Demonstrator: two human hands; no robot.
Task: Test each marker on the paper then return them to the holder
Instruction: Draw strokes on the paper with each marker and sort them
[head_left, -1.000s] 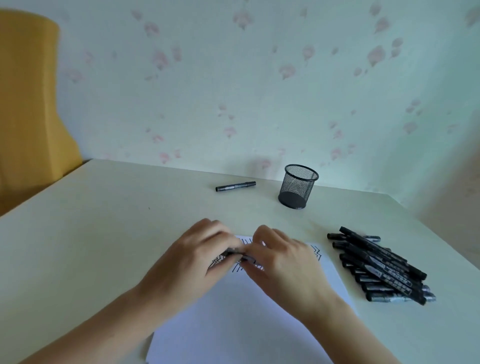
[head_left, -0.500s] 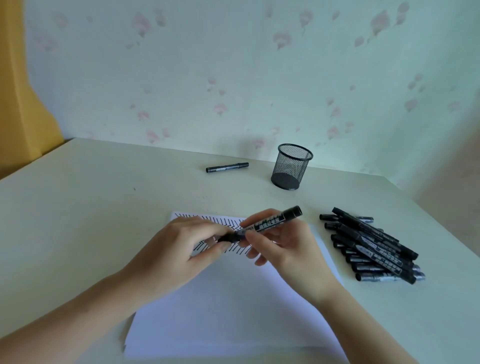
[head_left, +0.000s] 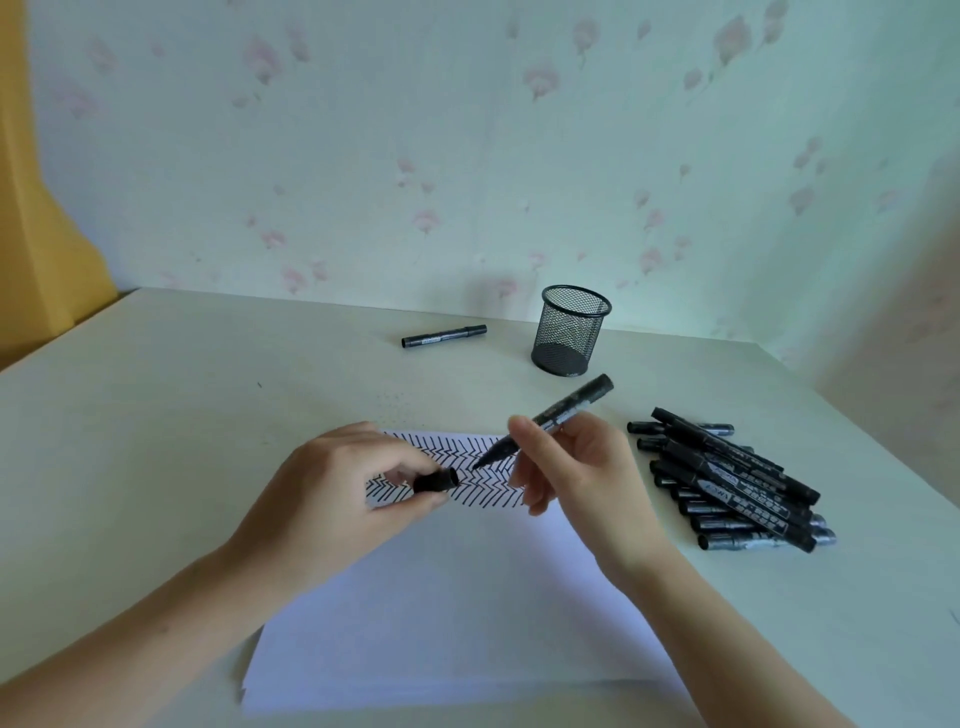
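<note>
Head view gives me the table (head_left: 156, 441) first, pale and wide, with the sheet of paper (head_left: 457, 613) lying squarely in front of me and a band of black zigzag strokes (head_left: 467, 467) across its far edge. To my right sits the heap of markers (head_left: 727, 483), their long bodies mostly running left to right and piled on one another, just beside the paper's right edge. Farther back stands the mesh holder (head_left: 571, 330), upright and, as far as I can tell, with nothing in it; one lone marker (head_left: 444, 335) lies to its left, well apart from the heap.

My right hand (head_left: 576, 473) pinches the uncapped marker (head_left: 550, 415) between thumb and fingers near its lower third. Its long axis slants from upper right, toward the holder, down to lower left, and the tip hangs just above the zigzag band, pointing at my left hand. My left hand (head_left: 332, 493) pinches the cap (head_left: 435, 480) between thumb and forefinger, open mouth turned right toward that tip, the two close but apart.

So the relation that matters, as I judge it: the tip already lies over the paper, nearest my right hand, and needs only to drop onto a bare patch beside the strokes. The cap waits left of it, roughly in line with the body for recapping.
</note>
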